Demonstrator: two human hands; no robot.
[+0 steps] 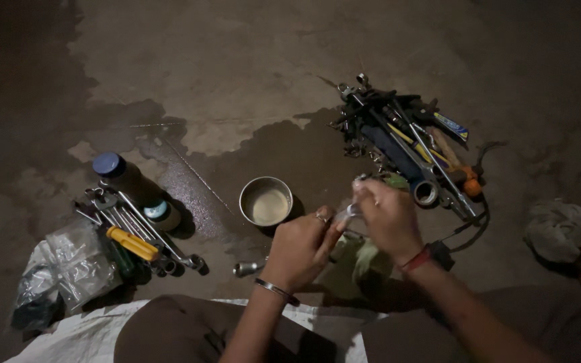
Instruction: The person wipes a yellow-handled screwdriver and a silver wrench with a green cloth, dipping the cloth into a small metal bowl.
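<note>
Both hands closed on a small shiny metal part (350, 211), held above the stained concrete floor (237, 81).

Left hand (302, 245) and right hand (389, 216) meeting, fingers curled tight around the part. Just beyond: round steel bowl (265, 201). Left: row of wrenches (136, 225), yellow-handled screwdriver (132, 243), blue-capped bottle (132, 185). Right: heap of tools (405, 144).

From my remote feed: a small shiny metal tool (351, 210), partly hidden, sits gripped between both hands, raised above the stained concrete floor (250, 60).
</note>
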